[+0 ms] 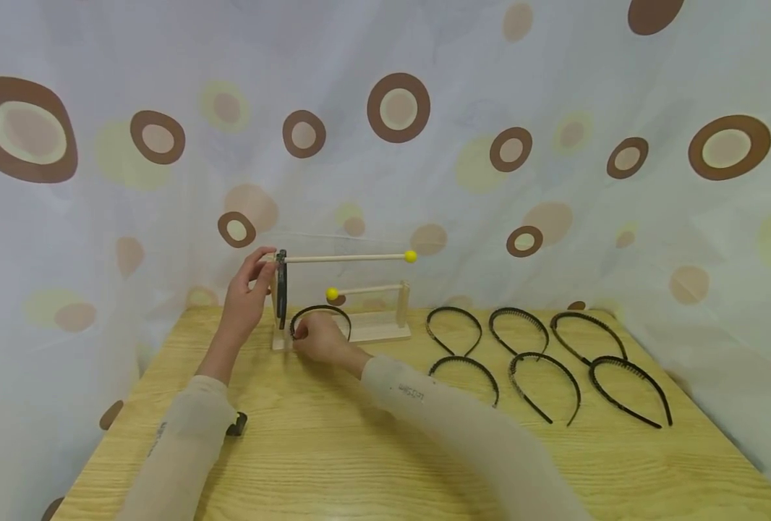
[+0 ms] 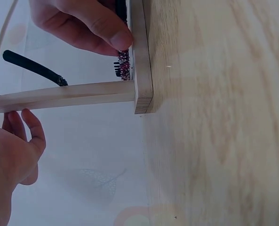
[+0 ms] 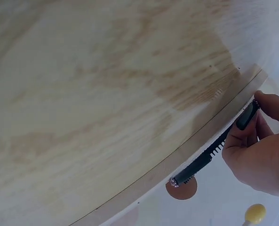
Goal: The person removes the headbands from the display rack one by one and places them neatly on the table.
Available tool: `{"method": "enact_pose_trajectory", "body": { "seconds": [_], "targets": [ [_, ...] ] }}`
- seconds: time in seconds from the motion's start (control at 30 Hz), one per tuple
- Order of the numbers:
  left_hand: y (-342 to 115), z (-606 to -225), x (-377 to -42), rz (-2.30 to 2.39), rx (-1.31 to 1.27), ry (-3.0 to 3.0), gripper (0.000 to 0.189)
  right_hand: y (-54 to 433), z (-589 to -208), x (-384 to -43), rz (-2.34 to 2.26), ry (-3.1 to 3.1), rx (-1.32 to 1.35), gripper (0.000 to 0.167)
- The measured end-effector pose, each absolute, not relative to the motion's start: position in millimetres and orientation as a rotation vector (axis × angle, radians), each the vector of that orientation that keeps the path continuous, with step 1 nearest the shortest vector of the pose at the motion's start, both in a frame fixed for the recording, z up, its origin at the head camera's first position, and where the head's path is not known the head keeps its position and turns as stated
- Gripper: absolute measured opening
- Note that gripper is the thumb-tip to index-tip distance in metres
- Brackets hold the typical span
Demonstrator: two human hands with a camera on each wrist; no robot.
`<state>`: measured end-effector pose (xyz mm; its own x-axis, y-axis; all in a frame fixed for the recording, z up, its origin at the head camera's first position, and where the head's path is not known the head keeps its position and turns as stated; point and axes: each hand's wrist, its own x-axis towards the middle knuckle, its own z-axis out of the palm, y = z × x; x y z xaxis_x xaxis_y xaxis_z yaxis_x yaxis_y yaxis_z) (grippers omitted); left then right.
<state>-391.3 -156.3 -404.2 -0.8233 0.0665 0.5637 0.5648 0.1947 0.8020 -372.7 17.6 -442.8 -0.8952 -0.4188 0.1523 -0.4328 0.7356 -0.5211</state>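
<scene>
A wooden stand point(image 1: 379, 331) with two posts and two yellow-tipped rods is on the table. At the top of its left post point(image 2: 83, 95), my left hand point(image 1: 245, 293) holds the wood between thumb and fingers. One black headband point(image 1: 283, 297) hangs on the upper rod against that post. Low beside the stand's base, my right hand point(image 1: 322, 339) pinches another black toothed headband point(image 1: 323, 308). The right wrist view shows this headband point(image 3: 195, 167) between thumb and fingers, with a speckled patch on it. Part of its far side is hidden by the hand.
Several black headbands point(image 1: 546, 391) lie in two rows on the right of the wooden table point(image 1: 307, 456). The lower rod's yellow ball point(image 1: 332, 294) sits just above my right hand. A patterned curtain point(image 1: 450, 65) hangs behind. A small black piece point(image 1: 237, 425) shows beside the left sleeve.
</scene>
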Motion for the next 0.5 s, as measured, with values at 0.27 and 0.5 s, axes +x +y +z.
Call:
{"method": "enact_pose_trajectory", "body": {
  "seconds": [0.27,0.5],
  "targets": [
    [-155,-403,-391,-1.623,-0.567,-2.098,0.044,25,-431,-363,0.813,-2.862,0.803,0.007],
    [-158,-403,-388,-1.623,-0.555,-2.112,0.047,36,-412,-341,0.656,-2.825,0.943,0.006]
  ]
}}
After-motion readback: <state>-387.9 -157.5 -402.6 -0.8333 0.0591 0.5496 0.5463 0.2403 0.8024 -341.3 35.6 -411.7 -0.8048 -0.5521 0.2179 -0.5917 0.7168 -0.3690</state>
